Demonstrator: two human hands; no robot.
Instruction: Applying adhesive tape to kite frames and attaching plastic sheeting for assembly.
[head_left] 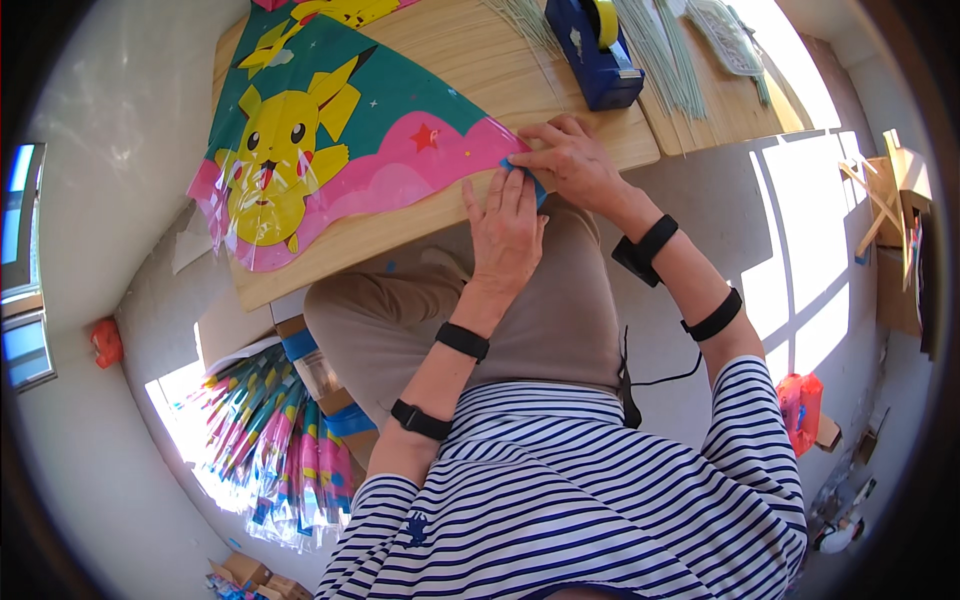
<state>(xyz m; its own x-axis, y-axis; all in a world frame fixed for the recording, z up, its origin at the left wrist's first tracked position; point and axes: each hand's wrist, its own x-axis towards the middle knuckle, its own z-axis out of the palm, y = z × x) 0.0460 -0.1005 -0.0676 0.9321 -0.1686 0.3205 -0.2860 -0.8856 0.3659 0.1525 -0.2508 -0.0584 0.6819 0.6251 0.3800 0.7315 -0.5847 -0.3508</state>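
A glossy plastic kite sheet (385,165), green and pink with a yellow cartoon figure, lies over the table's near edge. At its right corner is a small blue patch (540,190), partly covered by my fingers. My left hand (505,230) rests flat there, its fingers stretched forward with the tips on the patch. From the right, my right hand (580,165) reaches over the same corner, fingers apart and slightly bent, one fingertip touching the blue. Its thumb is hidden. No tool shows in either hand.
A dark blue tape dispenser (600,60) with a yellow roll stands beyond my right hand. Thin pale sticks (665,60) and a clear plastic tray (725,38) lie farther right on the wooden table (480,60). Bundled colourful kite sheets (270,430) hang beside my left leg.
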